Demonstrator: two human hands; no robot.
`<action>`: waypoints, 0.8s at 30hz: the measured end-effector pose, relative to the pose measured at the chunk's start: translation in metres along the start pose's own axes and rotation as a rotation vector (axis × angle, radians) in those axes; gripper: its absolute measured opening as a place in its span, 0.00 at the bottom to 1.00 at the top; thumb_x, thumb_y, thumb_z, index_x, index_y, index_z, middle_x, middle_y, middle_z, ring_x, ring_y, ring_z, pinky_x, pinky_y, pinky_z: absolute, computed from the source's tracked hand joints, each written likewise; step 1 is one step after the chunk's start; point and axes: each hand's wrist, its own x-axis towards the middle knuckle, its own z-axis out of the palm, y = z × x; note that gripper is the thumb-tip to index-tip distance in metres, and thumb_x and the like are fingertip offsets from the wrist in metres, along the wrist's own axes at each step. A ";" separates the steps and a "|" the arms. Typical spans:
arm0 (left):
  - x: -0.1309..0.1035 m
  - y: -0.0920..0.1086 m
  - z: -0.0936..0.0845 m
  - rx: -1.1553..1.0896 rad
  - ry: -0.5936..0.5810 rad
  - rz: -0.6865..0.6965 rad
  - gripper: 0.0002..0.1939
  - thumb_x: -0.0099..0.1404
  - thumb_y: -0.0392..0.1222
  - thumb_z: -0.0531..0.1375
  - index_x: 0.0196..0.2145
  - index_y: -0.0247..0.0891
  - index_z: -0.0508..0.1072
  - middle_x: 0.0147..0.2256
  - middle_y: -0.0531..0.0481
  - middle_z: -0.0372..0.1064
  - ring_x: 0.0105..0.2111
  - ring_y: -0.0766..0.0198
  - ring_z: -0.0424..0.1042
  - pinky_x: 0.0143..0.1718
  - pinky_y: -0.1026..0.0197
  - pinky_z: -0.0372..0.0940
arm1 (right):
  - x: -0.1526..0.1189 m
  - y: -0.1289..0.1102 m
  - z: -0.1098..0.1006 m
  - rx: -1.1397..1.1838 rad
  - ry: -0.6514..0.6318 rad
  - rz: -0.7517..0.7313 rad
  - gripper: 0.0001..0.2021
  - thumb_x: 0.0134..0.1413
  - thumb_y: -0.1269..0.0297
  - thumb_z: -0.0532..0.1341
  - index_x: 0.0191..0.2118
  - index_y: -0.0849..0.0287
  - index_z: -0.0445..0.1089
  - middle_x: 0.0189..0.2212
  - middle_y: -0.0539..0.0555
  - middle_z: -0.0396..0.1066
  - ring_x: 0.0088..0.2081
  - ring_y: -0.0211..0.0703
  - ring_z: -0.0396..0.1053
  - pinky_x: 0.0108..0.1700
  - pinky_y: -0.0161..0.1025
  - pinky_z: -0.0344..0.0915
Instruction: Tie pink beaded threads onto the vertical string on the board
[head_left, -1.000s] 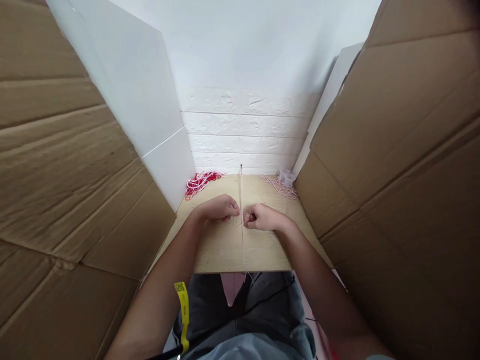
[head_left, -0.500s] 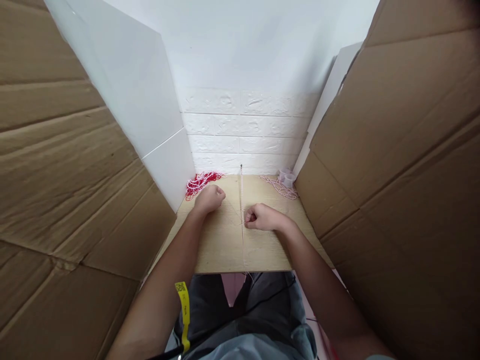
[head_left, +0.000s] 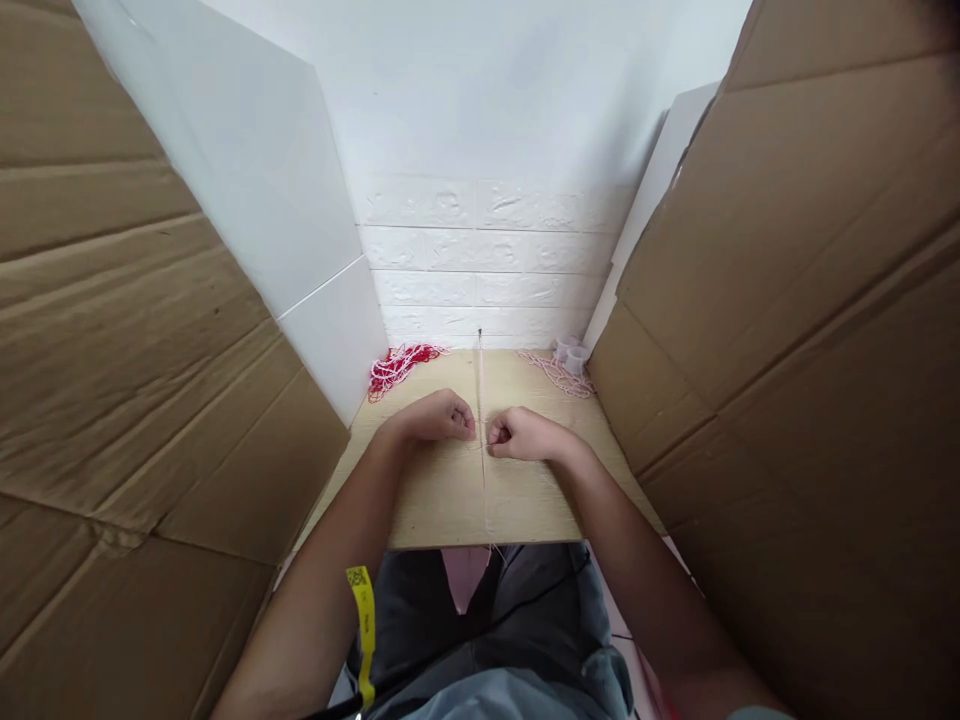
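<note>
A pale pink cord stretches from a small dark hook at the wall toward me, over the wooden board. My left hand is closed in a pinch just left of the cord. Opposite it, close to the cord's right side, my right hand is pinched as well. A very fine thread shows faintly between the fingertips near the cord. Loose thin ends of cord hang over the board's front edge.
Red and white cords lie heaped at the back left. Pink cord and clear plastic rings are at the back right. Cardboard walls flank both sides, and a white brick-pattern wall stands behind.
My left hand has come right and toward me, from away to close beside the cord. The right hand has stayed almost where it was.
</note>
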 end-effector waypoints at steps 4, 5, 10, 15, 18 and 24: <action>0.000 0.001 -0.001 -0.004 0.018 0.004 0.16 0.55 0.49 0.63 0.34 0.35 0.81 0.27 0.51 0.73 0.26 0.66 0.65 0.27 0.64 0.56 | 0.000 0.000 0.000 0.005 -0.006 0.022 0.03 0.45 0.71 0.62 0.29 0.62 0.74 0.23 0.47 0.70 0.25 0.33 0.62 0.28 0.32 0.55; -0.001 0.003 -0.001 -0.010 0.042 0.006 0.16 0.56 0.50 0.63 0.34 0.35 0.80 0.27 0.51 0.72 0.26 0.66 0.64 0.27 0.64 0.55 | 0.000 0.000 0.000 0.007 -0.007 0.025 0.03 0.45 0.71 0.62 0.28 0.62 0.73 0.23 0.47 0.70 0.25 0.33 0.62 0.28 0.32 0.55; -0.004 0.010 -0.003 -0.079 0.213 0.002 0.16 0.58 0.51 0.61 0.34 0.34 0.77 0.28 0.52 0.70 0.27 0.66 0.64 0.29 0.64 0.56 | -0.001 0.000 0.001 0.028 -0.012 -0.005 0.02 0.45 0.71 0.61 0.28 0.62 0.72 0.23 0.47 0.70 0.25 0.33 0.61 0.28 0.32 0.55; -0.001 0.006 -0.005 -0.081 0.432 -0.069 0.16 0.58 0.53 0.61 0.33 0.35 0.75 0.29 0.50 0.70 0.29 0.64 0.65 0.30 0.63 0.58 | -0.002 -0.002 0.000 0.015 -0.013 0.016 0.02 0.45 0.72 0.62 0.28 0.62 0.72 0.23 0.47 0.71 0.24 0.33 0.62 0.28 0.32 0.56; 0.004 -0.005 -0.005 -0.042 0.545 -0.134 0.14 0.58 0.50 0.60 0.31 0.36 0.74 0.31 0.49 0.73 0.32 0.62 0.68 0.32 0.63 0.59 | -0.001 -0.003 0.000 0.001 -0.011 0.001 0.02 0.45 0.72 0.62 0.28 0.62 0.72 0.24 0.48 0.71 0.25 0.34 0.63 0.29 0.32 0.57; 0.007 -0.018 -0.007 0.148 0.698 -0.315 0.08 0.57 0.43 0.60 0.32 0.37 0.74 0.33 0.47 0.74 0.32 0.62 0.68 0.31 0.62 0.56 | -0.001 -0.001 0.001 -0.035 -0.001 -0.009 0.01 0.45 0.70 0.63 0.28 0.61 0.73 0.24 0.47 0.72 0.25 0.33 0.63 0.28 0.32 0.56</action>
